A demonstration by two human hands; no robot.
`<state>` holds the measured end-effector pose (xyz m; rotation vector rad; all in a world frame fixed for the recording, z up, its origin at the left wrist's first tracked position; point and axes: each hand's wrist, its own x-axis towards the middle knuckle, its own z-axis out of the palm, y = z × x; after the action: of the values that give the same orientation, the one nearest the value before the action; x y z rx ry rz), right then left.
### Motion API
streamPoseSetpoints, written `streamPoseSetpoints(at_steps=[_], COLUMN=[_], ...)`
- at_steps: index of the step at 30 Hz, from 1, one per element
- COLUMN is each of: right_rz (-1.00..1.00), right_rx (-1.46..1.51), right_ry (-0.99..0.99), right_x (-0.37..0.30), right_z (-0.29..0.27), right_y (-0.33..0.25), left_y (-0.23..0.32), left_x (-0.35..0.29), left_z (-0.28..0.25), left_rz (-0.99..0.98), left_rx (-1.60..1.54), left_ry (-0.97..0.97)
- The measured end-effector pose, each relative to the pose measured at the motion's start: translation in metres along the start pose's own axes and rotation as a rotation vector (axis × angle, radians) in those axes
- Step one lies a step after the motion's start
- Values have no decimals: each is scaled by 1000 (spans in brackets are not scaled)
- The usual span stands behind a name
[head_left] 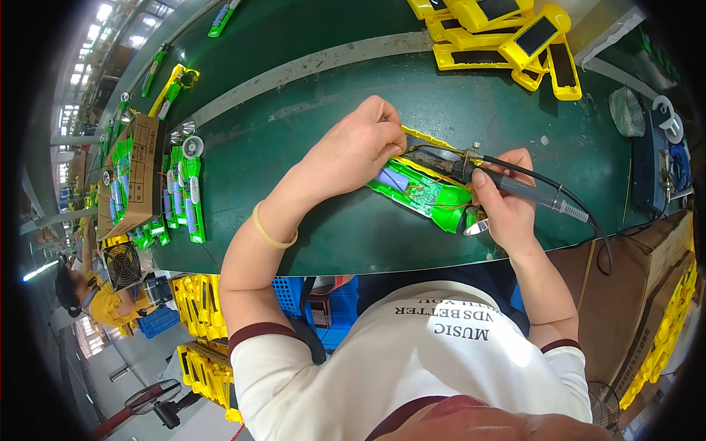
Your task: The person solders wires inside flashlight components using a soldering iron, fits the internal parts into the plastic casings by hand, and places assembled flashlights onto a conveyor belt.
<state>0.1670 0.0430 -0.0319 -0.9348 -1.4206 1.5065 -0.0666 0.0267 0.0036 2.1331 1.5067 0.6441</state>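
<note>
My right hand (507, 202) grips a soldering iron (523, 189) with a black cord. The iron's metal tip points left over an opened flashlight. Its green half (423, 198) carries a blue battery (393, 178), a green circuit board and red wires, with a round lamp head at its right end. Right behind lies a yellow casing (435, 140), partly covered by the iron and my hands. My left hand (364, 143) is closed in a pinch at the casing's left end, near the iron's tip; what its fingers hold is too small to make out.
Several yellow casings with dark panels (507, 44) are piled at the far right. On the left, a cardboard box (140, 176) and green flashlight halves (180, 191) stand on the green table (323, 242). A solder spool (665, 114) sits by a blue device (651, 165) at the right edge.
</note>
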Motion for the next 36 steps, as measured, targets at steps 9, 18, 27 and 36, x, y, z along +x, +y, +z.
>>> streamPoseSetpoints(at_steps=[9, 18, 27, 36], right_rz=[23, 3, -50, -133], right_rx=[40, 0, 155, 232], right_ry=[-8, -9, 85, 306], right_x=[0, 3, -12, -20], right_z=[-3, 2, -15, -50], right_y=[3, 0, -10, -2], left_y=[-2, -2, 2, 7], left_x=[3, 5, 7, 9], left_z=[1, 0, 0, -4], left_rz=[0, 10, 17, -1], left_rx=[23, 50, 105, 117], left_ry=[-58, -88, -97, -161])
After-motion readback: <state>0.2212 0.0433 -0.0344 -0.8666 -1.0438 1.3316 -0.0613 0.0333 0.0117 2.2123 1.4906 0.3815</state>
